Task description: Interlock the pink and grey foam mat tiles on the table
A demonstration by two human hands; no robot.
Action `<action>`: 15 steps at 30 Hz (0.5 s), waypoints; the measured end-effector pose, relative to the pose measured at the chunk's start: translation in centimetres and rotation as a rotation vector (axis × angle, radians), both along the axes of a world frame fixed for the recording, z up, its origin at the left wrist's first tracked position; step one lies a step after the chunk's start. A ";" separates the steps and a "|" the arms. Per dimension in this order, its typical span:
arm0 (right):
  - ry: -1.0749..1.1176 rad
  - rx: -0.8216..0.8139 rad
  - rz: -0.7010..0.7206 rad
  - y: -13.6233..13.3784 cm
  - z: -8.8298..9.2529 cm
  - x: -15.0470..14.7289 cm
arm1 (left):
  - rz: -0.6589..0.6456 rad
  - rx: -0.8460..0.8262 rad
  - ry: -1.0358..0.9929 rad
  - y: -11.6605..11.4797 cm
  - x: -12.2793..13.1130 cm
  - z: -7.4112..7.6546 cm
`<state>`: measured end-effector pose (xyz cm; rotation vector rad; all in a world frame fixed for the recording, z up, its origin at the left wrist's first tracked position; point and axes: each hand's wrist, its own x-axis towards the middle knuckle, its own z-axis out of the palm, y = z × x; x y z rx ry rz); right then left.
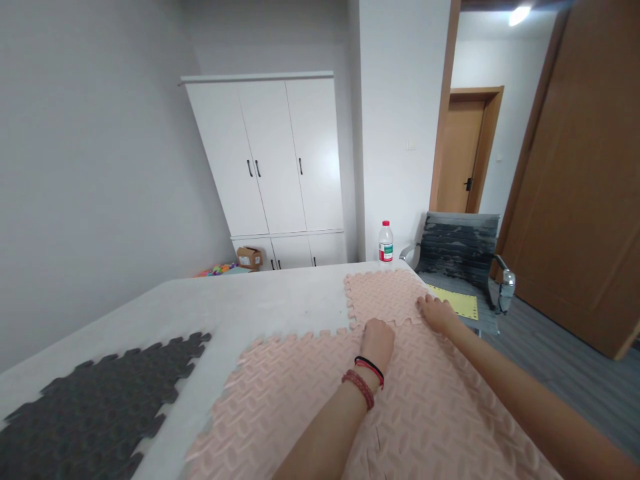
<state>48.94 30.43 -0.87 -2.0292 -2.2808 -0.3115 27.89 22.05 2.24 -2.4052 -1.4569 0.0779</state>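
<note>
Fingers of the left hand (379, 341) are curled down, almost fist-like, at the seam between two pink foam pieces; tips hidden, cannot tell whether they pinch anything. Fingers of the right hand (436, 312) are bent at the right edge of the smaller piece; gap and grip cannot be made out.

Left to right: dark mat (105, 407), toothed edges, flat on the white worktop (240, 307). Beyond the worktop, a cardboard box (249, 258) near the white cabinet (270, 153). Next, large pink mat (295, 380), raised pattern, spread under the left forearm, which wears wristbands (359, 388). Small pink tile (383, 293) lies past its far edge, the two meeting at the left hand; cannot tell how fully the teeth interlock. Behind the tile, red-capped bottle (385, 243) upright at the worktop's far edge. Farther right, dark chair (457, 247), a yellow sheet (459, 303) on its seat. Far right, brown door (580, 180).
</note>
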 end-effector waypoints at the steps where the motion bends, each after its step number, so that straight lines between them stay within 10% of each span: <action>1: 0.007 -0.007 -0.008 -0.1 0.1 0.0 | 0.036 0.012 0.014 -0.3 0.3 0.1; 15: 0.145 -0.200 0.035 0.3 0.4 1.6 | 0.098 -0.069 -0.019 -0.9 1.8 1.6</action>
